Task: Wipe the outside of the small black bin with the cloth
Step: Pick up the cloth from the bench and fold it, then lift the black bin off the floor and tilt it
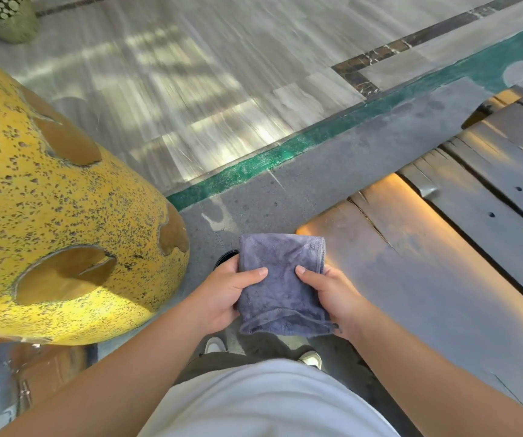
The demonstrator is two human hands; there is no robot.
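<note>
Left hand [222,291] and right hand [329,294] both grip folded grey-blue microfibre cloth [280,285], covering most of small black bin [226,258]; big yellow speckled stool [64,209] left, dark wooden slatted bench [443,247] right.

Cloth [280,287]: grey-blue, plush, folded square, held flat. Small black bin [226,259]: only a rim sliver visible, behind the cloth's left edge.

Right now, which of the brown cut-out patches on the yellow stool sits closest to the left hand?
The big oval patch low on the yellow stool, facing the camera. It lies level with the left hand; the others sit higher or round the stool's edge.
</note>
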